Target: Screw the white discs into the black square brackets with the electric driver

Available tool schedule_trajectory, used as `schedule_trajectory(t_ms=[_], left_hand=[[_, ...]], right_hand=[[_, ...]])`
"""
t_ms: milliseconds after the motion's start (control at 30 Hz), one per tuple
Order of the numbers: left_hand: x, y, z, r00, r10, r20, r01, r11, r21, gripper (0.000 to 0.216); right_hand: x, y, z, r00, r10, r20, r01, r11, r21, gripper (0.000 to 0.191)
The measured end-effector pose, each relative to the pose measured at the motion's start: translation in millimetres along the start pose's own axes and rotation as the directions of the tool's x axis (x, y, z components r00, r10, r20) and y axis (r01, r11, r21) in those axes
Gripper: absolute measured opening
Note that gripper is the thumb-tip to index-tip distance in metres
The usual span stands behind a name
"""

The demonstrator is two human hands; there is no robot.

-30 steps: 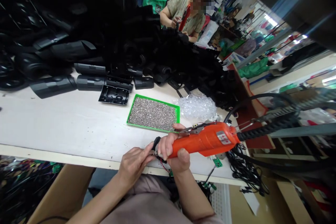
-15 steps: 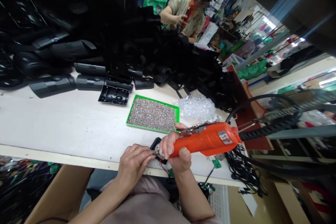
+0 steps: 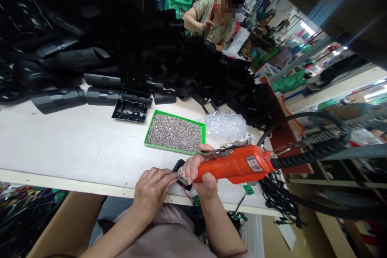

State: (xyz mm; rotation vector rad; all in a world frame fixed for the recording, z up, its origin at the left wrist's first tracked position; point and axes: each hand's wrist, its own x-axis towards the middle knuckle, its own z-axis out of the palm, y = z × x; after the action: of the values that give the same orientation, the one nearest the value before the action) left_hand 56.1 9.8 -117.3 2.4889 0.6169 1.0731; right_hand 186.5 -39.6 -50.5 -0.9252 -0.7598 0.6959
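Note:
My right hand (image 3: 202, 175) is wrapped round an orange electric screwdriver (image 3: 234, 165), which lies nearly level with its bit pointing left. At the bit's tip, my left hand (image 3: 155, 187) has its thumb and fingers pinched together; whatever sits between the fingertips is too small to make out. Under both hands, at the table's front edge, is a black plastic part (image 3: 188, 187), partly covered by my fingers. Thin red wires run from it to a small green circuit board (image 3: 196, 200). Just beyond the hands lies a green tray (image 3: 145, 144) filled with small metal screws.
A large heap of black plastic housings (image 3: 121, 40) covers the back of the white table (image 3: 60, 141). A clear plastic bag (image 3: 225, 125) lies right of the tray. Black cables (image 3: 276, 193) hang at the right edge. Across the heap a person (image 3: 208, 16) sits working.
My hands and the screwdriver keep almost the same place, with the driver's rear end tipped slightly lower. The view has shifted a little. Across the table, the person's hand has moved slightly.

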Motion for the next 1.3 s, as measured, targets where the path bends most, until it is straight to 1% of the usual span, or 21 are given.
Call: schedule_trajectory(t_ms=[167,267,400,567,667,733,900,1033,1100,1167,1200,1267,1300], left_hand=[[-3,-1,3,0.997,-0.059,0.047,0.06,0.998,-0.027,0.021],[-3,-2,5,0.992,-0.097,0.086,0.105,0.99,-0.094,0.025],[-3,-1,7,0.984,-0.117,0.137,0.143,0.969,-0.203,0.027],[-5,-2,13,0.973,-0.175,0.15,0.214,0.928,-0.304,0.027],[-6,-3,15,0.972,-0.187,0.145,0.226,0.912,-0.341,0.026],[-6,-3,14,0.977,-0.169,0.128,0.203,0.925,-0.322,0.025],[-4,-1,10,0.995,-0.084,0.062,0.093,0.984,-0.154,0.02],[-3,-1,6,0.998,-0.038,0.051,0.042,0.995,-0.088,0.019],[-5,-3,4,0.997,-0.048,0.063,0.05,0.998,-0.038,0.019],[-9,-5,3,0.995,-0.059,0.083,0.059,0.998,0.003,0.023],[-11,-5,4,0.995,-0.044,0.091,0.043,0.999,0.01,0.022],[-16,-6,8,0.995,0.049,0.085,-0.048,0.999,-0.004,0.015],[-18,-7,12,0.991,0.107,0.082,-0.107,0.994,-0.008,0.014]], right_hand=[[1,-2,1,1.0,0.028,-0.007,-0.028,0.999,-0.021,0.046],[1,-3,1,0.999,0.038,-0.019,-0.038,0.999,-0.026,0.046],[0,-1,0,0.999,0.038,-0.018,-0.038,0.999,-0.013,0.047],[-1,0,0,1.0,0.024,-0.015,-0.024,1.0,-0.002,0.049],[0,-1,-1,1.0,-0.008,-0.002,0.008,1.0,0.021,0.047],[-1,-1,-2,1.0,-0.018,0.012,0.017,0.999,0.03,0.045],[-4,3,-4,0.999,-0.014,0.046,0.013,1.0,0.019,0.045],[-6,3,-4,0.996,-0.045,0.083,0.043,0.999,0.022,0.042],[-5,-2,-6,0.998,-0.048,0.048,0.049,0.999,-0.021,0.046],[-3,-7,-10,0.998,-0.052,-0.025,0.05,0.996,-0.074,0.051],[-2,-9,-13,0.997,-0.055,-0.059,0.049,0.995,-0.092,0.053],[-2,-9,-18,0.995,-0.041,-0.092,0.031,0.993,-0.111,0.055],[-2,-6,-21,0.996,-0.023,-0.081,0.013,0.993,-0.116,0.055]])
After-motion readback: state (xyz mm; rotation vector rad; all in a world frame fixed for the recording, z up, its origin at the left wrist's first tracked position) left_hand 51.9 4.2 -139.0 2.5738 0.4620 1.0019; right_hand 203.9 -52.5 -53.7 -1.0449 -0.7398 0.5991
